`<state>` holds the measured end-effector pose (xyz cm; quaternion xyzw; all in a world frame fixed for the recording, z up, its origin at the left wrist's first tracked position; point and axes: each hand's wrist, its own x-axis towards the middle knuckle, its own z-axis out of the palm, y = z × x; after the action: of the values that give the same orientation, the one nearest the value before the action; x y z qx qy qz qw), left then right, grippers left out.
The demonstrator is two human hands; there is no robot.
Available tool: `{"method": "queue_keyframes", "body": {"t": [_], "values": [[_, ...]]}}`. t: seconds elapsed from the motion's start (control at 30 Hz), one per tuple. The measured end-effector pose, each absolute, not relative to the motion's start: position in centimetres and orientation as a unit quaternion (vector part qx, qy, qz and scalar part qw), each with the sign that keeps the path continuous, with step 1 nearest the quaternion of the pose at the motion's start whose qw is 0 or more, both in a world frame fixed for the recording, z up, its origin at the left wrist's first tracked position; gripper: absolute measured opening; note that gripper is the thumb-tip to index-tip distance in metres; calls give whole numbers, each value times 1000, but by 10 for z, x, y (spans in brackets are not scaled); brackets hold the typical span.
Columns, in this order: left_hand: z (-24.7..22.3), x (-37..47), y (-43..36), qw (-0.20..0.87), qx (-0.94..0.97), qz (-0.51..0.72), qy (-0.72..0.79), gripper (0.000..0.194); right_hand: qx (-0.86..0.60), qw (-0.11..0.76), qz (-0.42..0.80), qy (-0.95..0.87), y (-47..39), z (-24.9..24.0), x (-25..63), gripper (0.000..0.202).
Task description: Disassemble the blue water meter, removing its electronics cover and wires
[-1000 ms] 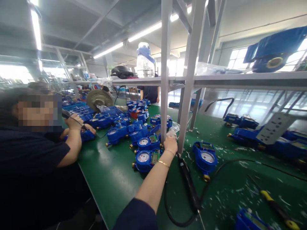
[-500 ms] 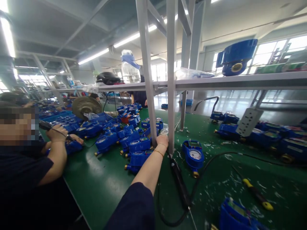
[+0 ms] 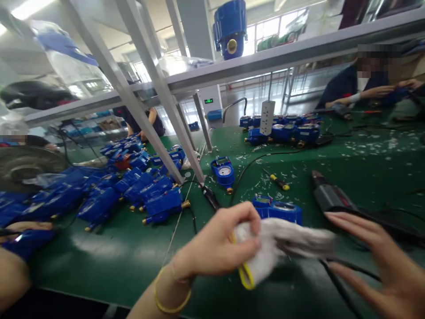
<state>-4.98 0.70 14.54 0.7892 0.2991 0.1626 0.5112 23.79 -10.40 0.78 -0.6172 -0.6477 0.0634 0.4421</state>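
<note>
Left hand: the person's left hand [image 3: 212, 246] pinches a white knitted glove with a yellow-edged cuff [image 3: 260, 261] between thumb and curled fingers — a slack pinch might drop it.
Right hand: the right hand [image 3: 392, 270] spreads wide beside the glove's blurred end; I can't tell whether they touch.
Cable: a thick black cable [image 3: 341, 288] runs near that hand; a finger could hook it.
Glove: it hangs over the green tabletop [image 3: 126, 261], before a blue round-dialled meter [image 3: 295, 214] — a low sweep could knock that.
Tool: a grey-and-black handheld tool with a tapered nozzle [image 3: 332, 197] lies behind the right fingers; if hot, it could burn skin.
Screwdriver: a yellow-and-black screwdriver [image 3: 280, 181] could roll if brushed.
Shelf: a jolt might topple the upright blue meter housing [image 3: 230, 29].
</note>
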Motion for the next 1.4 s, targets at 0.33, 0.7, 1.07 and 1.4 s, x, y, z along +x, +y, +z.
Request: {"method": "queue_keyframes", "body": {"t": [0.33,0.7,1.07,1.4], "values": [[40,-31,-10,482,803,81,341,20,-593,318,467,-574,-111,-10,196,55],[-22,-30,-12,342,876,53,338,19,-694,241,140,-664,-67,5,247,42],[-55,-36,11,295,897,-62,323,32,-788,40,-18,-613,-46,-46,373,47],[-58,-29,11,361,877,-90,305,27,-789,-6,-34,-614,-14,-51,390,36]]}}
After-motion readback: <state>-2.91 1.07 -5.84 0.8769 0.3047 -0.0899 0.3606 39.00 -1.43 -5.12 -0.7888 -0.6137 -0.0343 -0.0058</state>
